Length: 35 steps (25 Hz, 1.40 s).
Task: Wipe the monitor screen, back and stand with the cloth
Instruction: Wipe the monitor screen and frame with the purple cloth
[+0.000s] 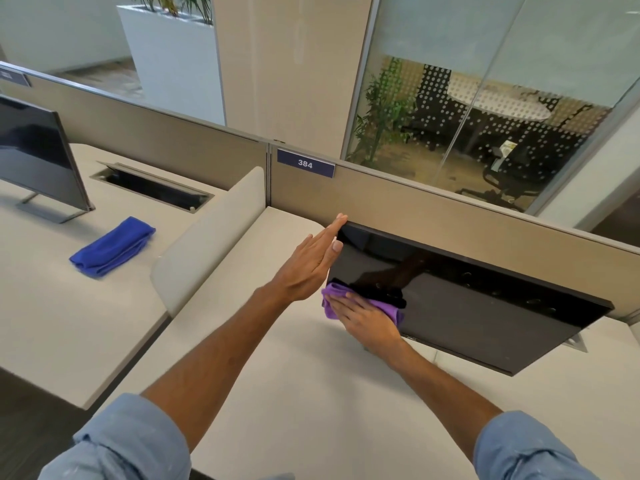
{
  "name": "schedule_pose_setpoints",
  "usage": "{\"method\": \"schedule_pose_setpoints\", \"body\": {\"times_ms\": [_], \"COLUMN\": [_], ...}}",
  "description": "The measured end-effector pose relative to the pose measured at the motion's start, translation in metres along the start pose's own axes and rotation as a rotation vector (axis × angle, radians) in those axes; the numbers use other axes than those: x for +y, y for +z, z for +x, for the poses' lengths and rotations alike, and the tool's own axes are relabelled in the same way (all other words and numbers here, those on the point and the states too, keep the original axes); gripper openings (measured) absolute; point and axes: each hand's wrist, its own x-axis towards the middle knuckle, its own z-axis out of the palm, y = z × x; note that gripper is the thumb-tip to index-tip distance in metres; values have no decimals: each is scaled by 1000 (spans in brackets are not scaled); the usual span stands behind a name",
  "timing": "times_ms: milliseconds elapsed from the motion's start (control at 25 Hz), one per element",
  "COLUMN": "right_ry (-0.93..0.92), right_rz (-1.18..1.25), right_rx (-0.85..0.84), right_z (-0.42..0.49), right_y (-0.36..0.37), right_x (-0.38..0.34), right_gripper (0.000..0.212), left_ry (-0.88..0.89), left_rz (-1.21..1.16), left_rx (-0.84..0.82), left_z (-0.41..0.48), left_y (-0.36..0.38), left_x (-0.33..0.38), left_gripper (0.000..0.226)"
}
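Observation:
A black monitor (485,299) stands on the beige desk (294,393) in front of the partition, its dark glossy screen facing me. My left hand (313,261) lies flat with straight fingers against the monitor's left edge, fingertips near the top left corner. My right hand (367,318) presses a purple cloth (332,297) flat against the lower left part of the screen. The stand is mostly hidden behind my right hand and the screen.
A folded blue cloth (112,247) lies on the neighbouring desk at left, near a second monitor (38,157) and an open cable tray (152,187). A low beige divider (207,237) separates the desks. The partition carries a label reading 384 (305,163).

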Motion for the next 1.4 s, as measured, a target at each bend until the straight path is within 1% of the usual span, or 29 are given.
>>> {"method": "schedule_pose_setpoints", "body": {"times_ms": [80,160,200,240,360,400,440,480,560,600,720,800,880,920,1000,1120,1200,1240,1320,1400], "right_ry": [-9,13,43,97,337,416,461,464,342,261,102,37,13,14,54,232,352,374,347,260], "right_rz": [12,-10,3,53,187,219,228,207,123,96,20,-15,-24,-34,-21,111,149,152,141,105], "right_rx": [-84,-63,-25,46,363,438,471,476,408,352,139,1,-62,-63,8,265,405,435,450,370], "right_z": [-2,1,3,3,6,8,9,12,15,16,10,2,-3,-3,1,5,5,5,4,-1], "right_y": [3,-8,-17,-30,-66,-75,-81,-82,-66,-52,-21,-10,-9,-11,-24,-56,-73,-77,-73,-52], "right_x": [-6,-1,6,15,48,54,57,55,44,37,13,-1,-8,-7,6,45,66,70,66,53], "right_gripper": [94,97,97,95,71,67,67,69,72,74,91,93,93,96,100,83,78,76,79,84], "left_ry": [-5,-4,-1,0,5,5,4,5,9,6,2,-8,-12,-3,23,35,25,14,-5,-11], "left_rz": [13,28,34,36,19,12,7,5,6,13,34,58,96,110,119,72,42,32,34,46], "left_rx": [16,40,47,52,40,31,23,17,13,20,51,89,132,149,153,125,122,127,131,126], "left_z": [0,2,3,4,4,4,4,4,4,4,3,1,1,1,2,4,6,6,5,3], "left_y": [1,-1,-2,-3,-2,-1,0,1,3,3,2,0,-4,-5,-4,2,5,6,8,9], "left_x": [0,0,0,-1,-3,-3,-4,-5,-6,-6,-3,2,4,4,3,1,0,0,1,6], "left_gripper": [59,57,56,56,58,59,60,60,59,58,56,54,54,55,54,54,55,55,56,55]}}
